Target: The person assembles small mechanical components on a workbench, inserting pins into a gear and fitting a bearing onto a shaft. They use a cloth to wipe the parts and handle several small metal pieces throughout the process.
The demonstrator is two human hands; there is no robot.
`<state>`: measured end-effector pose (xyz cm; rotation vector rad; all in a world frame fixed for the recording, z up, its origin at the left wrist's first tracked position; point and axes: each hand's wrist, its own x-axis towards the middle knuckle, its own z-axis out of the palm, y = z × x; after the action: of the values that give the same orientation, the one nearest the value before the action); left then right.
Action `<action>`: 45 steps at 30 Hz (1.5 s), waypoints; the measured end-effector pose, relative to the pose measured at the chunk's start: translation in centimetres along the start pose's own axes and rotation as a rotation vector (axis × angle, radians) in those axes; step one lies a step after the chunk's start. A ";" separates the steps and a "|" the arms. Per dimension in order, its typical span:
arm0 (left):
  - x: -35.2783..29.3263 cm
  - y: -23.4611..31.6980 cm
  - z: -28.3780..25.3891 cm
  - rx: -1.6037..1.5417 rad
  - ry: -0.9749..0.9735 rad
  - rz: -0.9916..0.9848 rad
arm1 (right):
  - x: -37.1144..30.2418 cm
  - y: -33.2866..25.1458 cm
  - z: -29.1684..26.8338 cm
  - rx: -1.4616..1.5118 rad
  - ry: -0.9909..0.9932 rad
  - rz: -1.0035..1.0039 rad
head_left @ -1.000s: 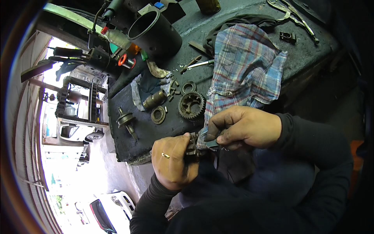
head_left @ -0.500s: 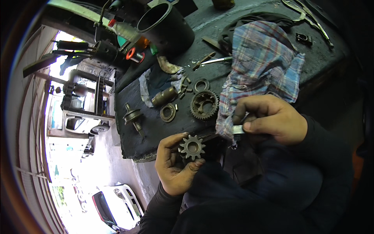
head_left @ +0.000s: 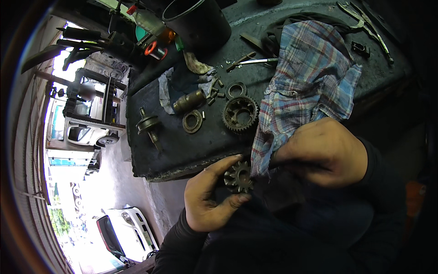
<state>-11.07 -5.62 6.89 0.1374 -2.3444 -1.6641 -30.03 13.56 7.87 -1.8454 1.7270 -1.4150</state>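
Observation:
My left hand (head_left: 204, 201) grips a small toothed gear (head_left: 236, 177) between thumb and fingers, its bore tilted toward the right. Beside it my right hand (head_left: 325, 150) is closed, fingers curled under; what they hold is hidden. The lower end of a plaid cloth (head_left: 310, 73) hangs over the bench edge between the gear and my right hand. On the dark bench just beyond lies a larger ring-shaped gear (head_left: 240, 114), with a bearing ring (head_left: 236, 90) behind it. Another ring (head_left: 192, 122) and a shaft with a collar (head_left: 148, 123) lie farther left.
A brown metal cylinder (head_left: 190, 101) and several small rollers rest near a grey rag (head_left: 165, 91). Behind stand a dark bucket (head_left: 198, 25), a bottle (head_left: 148, 20) and a red-ended spool (head_left: 156, 50). Pliers (head_left: 358, 17) lie far right. A white car (head_left: 130, 235) stands beyond, lower left.
My left hand has moved slightly right with the gear, which has turned. My right hand has rotated and lowered, and the small pale piece in its fingers is now out of sight.

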 end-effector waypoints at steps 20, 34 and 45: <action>0.9 1.9 0.0 0.322 -0.206 -0.003 | 0.0 -0.7 0.8 -0.541 -0.009 -0.359; 0.7 2.0 0.1 0.316 -0.185 -0.037 | 0.0 -0.8 0.7 -0.475 -0.055 -0.271; 0.8 1.8 -0.4 0.343 -0.193 -0.021 | 0.1 -0.5 0.4 -0.321 -0.167 -0.189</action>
<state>-11.56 -5.58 8.82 0.0689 -2.7669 -1.3217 -29.48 13.46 8.05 -2.2750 1.8194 -1.0511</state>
